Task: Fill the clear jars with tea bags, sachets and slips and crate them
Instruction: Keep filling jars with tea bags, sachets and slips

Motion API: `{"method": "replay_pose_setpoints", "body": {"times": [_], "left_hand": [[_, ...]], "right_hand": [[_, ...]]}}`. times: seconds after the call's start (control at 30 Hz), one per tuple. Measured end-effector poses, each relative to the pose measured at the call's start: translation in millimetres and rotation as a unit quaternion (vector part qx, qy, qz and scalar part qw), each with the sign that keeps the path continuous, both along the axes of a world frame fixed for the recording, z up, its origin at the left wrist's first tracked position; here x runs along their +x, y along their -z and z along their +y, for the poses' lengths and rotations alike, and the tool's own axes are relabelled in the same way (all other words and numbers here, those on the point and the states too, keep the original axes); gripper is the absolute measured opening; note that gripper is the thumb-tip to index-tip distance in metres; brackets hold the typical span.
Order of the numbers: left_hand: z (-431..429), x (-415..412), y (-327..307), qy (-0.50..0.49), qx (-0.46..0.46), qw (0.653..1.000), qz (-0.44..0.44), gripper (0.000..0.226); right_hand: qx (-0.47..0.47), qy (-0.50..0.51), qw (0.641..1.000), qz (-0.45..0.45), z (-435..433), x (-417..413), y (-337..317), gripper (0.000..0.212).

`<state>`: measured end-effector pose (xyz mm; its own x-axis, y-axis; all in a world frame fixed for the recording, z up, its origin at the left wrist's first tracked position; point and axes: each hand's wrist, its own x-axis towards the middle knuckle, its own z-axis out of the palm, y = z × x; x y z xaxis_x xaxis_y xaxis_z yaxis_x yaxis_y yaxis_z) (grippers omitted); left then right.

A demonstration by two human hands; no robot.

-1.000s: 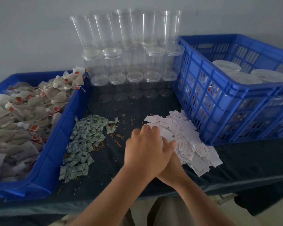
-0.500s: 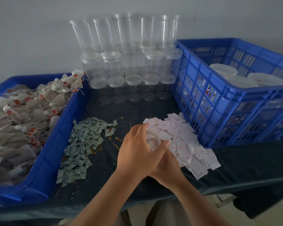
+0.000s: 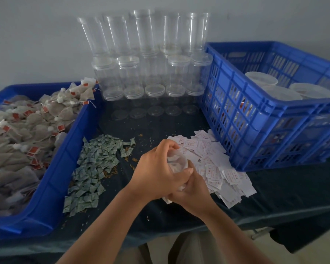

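Gripping one clear jar [image 3: 176, 161] in both hands above the near edge of the paper slips [image 3: 223, 168].

My left hand [image 3: 156, 174] curls over the jar from the top and my right hand [image 3: 192, 195] clenches its lower end from beneath, thumb up against the side; the jar is tilted and something pale shows inside it. To the left of my hands a heap of green-and-white sachets [image 3: 95, 162] lies on the dark desk [image 3: 284, 197], touching the blue tray [image 3: 63, 168] that is piled with tea bags [image 3: 27, 134]. Empty jars [image 3: 152, 54] stand stacked against the wall. On the right, the blue crate [image 3: 255, 126] holds lidded jars [image 3: 261, 79].
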<state>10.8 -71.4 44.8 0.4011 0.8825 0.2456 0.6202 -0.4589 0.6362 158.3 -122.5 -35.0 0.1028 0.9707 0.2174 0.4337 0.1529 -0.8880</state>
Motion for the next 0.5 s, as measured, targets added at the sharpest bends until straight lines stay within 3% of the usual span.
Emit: {"method": "replay_pose_setpoints", "body": {"times": [0.1, 0.27, 0.5], "left_hand": [[-6, 4, -1, 0.005, -0.021, 0.998, -0.051, 0.077], [-30, 12, 14, -0.115, -0.054, 0.972, -0.2, 0.094], [-10, -2, 9, -0.056, -0.142, 0.977, -0.152, 0.084]], "right_hand": [[-0.006, 0.001, 1.0, 0.009, -1, 1, 4, 0.076], [0.02, 0.013, 1.0, -0.011, -3, -4, 8, 0.078], [-0.023, -0.04, 0.999, 0.013, -2, 1, -8, 0.068]]}}
